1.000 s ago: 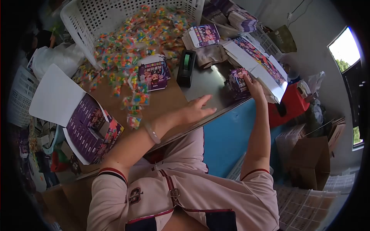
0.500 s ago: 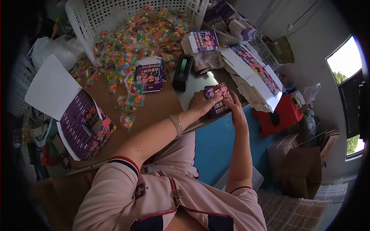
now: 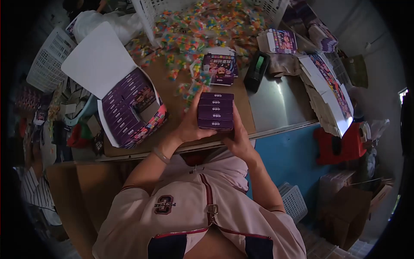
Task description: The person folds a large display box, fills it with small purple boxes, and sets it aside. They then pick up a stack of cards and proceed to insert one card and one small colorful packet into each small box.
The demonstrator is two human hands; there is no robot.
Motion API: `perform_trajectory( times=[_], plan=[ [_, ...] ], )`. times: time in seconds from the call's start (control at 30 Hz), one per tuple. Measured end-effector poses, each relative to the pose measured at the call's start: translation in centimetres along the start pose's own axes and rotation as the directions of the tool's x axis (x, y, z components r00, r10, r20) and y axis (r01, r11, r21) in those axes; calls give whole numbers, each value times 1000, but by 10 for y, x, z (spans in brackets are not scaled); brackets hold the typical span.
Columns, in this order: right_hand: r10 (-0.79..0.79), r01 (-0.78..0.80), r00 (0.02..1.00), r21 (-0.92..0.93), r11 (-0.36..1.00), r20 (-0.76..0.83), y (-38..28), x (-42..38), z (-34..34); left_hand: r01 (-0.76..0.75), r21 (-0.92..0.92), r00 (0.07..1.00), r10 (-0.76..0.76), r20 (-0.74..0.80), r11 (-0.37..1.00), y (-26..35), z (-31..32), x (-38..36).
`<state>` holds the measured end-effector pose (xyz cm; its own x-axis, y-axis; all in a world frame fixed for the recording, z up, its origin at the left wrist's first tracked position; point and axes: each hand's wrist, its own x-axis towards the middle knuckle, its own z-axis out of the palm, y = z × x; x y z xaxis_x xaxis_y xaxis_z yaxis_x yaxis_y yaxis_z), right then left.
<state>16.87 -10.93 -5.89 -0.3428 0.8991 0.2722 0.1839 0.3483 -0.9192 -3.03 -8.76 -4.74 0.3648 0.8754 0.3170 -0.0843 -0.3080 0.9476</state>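
Between my two hands is a stack of small purple boxes (image 3: 215, 111), with their narrow printed ends facing up. My left hand (image 3: 192, 125) is closed along the stack's left side, and my right hand (image 3: 237, 137) presses on its right side. Left of them stands an open display box (image 3: 159, 118), its white lid raised, holding rows of similar purple boxes with a gap near one side. Just beyond the stack lie flat printed cartons (image 3: 220, 69) and clear packets of colourful candy (image 3: 200, 77).
A heap of candy packets (image 3: 207, 32) spills from a white plastic basket (image 3: 144, 19) at the back. A black tape dispenser (image 3: 257, 71) stands on the table. Folded display cartons (image 3: 330, 95) lie at the right edge, above a red stool (image 3: 340, 144).
Both hands have moved left with the purple boxes, from the metal part of the table to near the display box. The stack is turned so its ends show. The head view has shifted.
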Motion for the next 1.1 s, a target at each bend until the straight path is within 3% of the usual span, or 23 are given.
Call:
perform_trajectory(
  times=[0.03, 0.13, 0.17, 0.2, 0.27, 0.3, 0.43, 0.5, 0.53, 0.6, 0.63, 0.67, 0.73, 0.77, 0.83, 0.87, 0.9, 0.93, 0.97, 1.0, 1.03, 1.07, 1.1],
  plan=[
    [-9, -5, 996, 159, 987, 87, -10, 3, -9, 3, 2, 1000, -3, -21, 1000, -1, -3, -4],
    [189, -195, 977, 63, 979, 97, -17, 17, -45, -48, 49, 998, 50, -43, 998, -6, -5, -4],
    [-16, 14, 1000, -173, 985, -10, -24, 27, -44, -51, 93, 998, 55, -43, 994, -7, -5, -4],
    [-11, 11, 1000, -178, 984, 1, -32, 36, -40, -48, 137, 998, 55, -43, 989, -8, -3, -7],
    [-153, 155, 987, -530, 834, 48, -44, 49, -22, -34, 120, 997, 42, -66, 992, -9, 3, -10],
    [-31, 87, 992, -468, 880, 126, -43, 50, -8, -23, 111, 996, 32, -78, 994, -9, 4, -12],
    [50, 52, 972, -424, 904, 228, -47, 46, -24, -25, 222, 996, 43, -80, 975, -14, -3, -12],
    [177, -206, 912, 39, 978, 370, -57, 52, -56, 42, -48, 999, -43, -17, 998, 8, -13, -10],
    [197, -245, 871, 50, 968, 451, -65, 58, -74, 35, -43, 998, -38, -49, 998, 12, -21, -13],
    [22, 2, 862, -46, 999, 506, -83, 68, -78, 375, -535, 924, -255, 285, 757, 19, -42, -23],
    [-130, 259, 800, -142, 955, 585, -99, 79, -68, 367, -670, 912, -109, 395, 645, 7, -47, -29],
    [-254, 342, 716, -9, 940, 650, -112, 88, -50, 347, -671, 924, -115, 365, 656, -1, -47, -43],
    [-426, 403, 489, 236, 884, 761, -141, 109, -15, 333, -789, 904, -412, 112, 516, 20, -27, -65],
    [-441, 410, 470, 253, 876, 765, -151, 118, -1, 244, -699, 954, -296, 47, 673, 62, -17, -58],
    [-560, 389, 195, 461, 798, 805, -166, 134, 22, 112, -532, 983, -172, -64, 839, 109, -29, -57],
    [-648, 431, 210, 526, 733, 732, -167, 141, 33, -11, -344, 991, -35, -127, 939, 120, -37, -59],
    [-638, 467, 251, 486, 739, 728, -172, 154, 35, 145, -892, 975, -218, 54, 429, 115, -50, -70],
    [-627, 500, 292, 443, 744, 722, -179, 165, 32, -32, -598, 974, -109, -198, 801, 112, -60, -75],
    [-587, 571, 392, 314, 759, 708, -184, 172, 27, -160, -140, 926, 99, -365, 977, 109, -73, -77],
    [-557, 556, 490, 252, 792, 671, -185, 179, 30, 51, -329, 926, -168, -339, 943, 102, -96, -73],
    [-520, 531, 582, 192, 826, 625, -185, 185, 34, 43, -326, 922, -163, -350, 944, 100, -102, -75],
    [-484, 505, 663, 137, 852, 571, -179, 189, 45, 197, 346, 917, -48, -397, 917, 99, -106, -78],
    [-488, 508, 655, 142, 850, 578, -175, 194, 57, 302, 842, 929, 61, -365, 448, 98, -108, -81]
  ],
)
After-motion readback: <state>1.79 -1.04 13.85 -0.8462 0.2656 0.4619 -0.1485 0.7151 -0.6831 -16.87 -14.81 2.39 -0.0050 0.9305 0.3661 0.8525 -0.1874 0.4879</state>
